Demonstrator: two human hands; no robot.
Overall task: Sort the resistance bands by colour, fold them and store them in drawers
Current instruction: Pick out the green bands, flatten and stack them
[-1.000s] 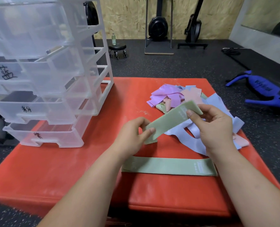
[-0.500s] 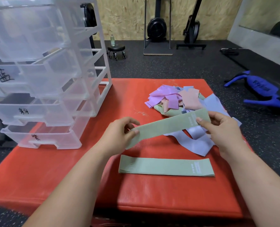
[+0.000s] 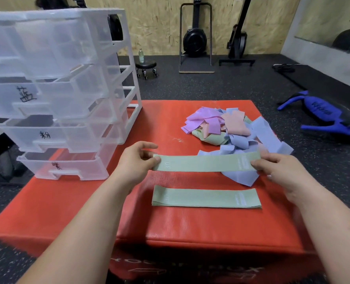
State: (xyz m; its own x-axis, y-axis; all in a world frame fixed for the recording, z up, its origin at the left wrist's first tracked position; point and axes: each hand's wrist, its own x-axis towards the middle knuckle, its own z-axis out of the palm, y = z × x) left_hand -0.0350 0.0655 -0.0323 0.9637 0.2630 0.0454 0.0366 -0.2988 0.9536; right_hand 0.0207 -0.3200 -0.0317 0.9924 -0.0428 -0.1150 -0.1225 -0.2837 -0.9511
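Note:
A pale green resistance band (image 3: 205, 163) is stretched level above the red padded box (image 3: 88, 203). My left hand (image 3: 136, 160) pinches its left end and my right hand (image 3: 278, 171) pinches its right end. Just below it, a second green band (image 3: 205, 197) lies flat on the box. Behind them sits a loose pile of bands (image 3: 227, 128) in purple, pink, blue and green. A clear plastic drawer unit (image 3: 53, 95) with handwritten labels stands at the box's left rear; its drawers look pushed in.
The box's front edge (image 3: 190, 242) runs close below the flat band. On the dark gym floor lie a blue training bag (image 3: 321, 115) at right, a small wheeled stool (image 3: 146, 67) with a bottle, and exercise machines (image 3: 195, 39) by the wooden back wall.
The held green band has gone from tilted to level and stretched out, with my hands moved further apart. It now hangs parallel to the flat band.

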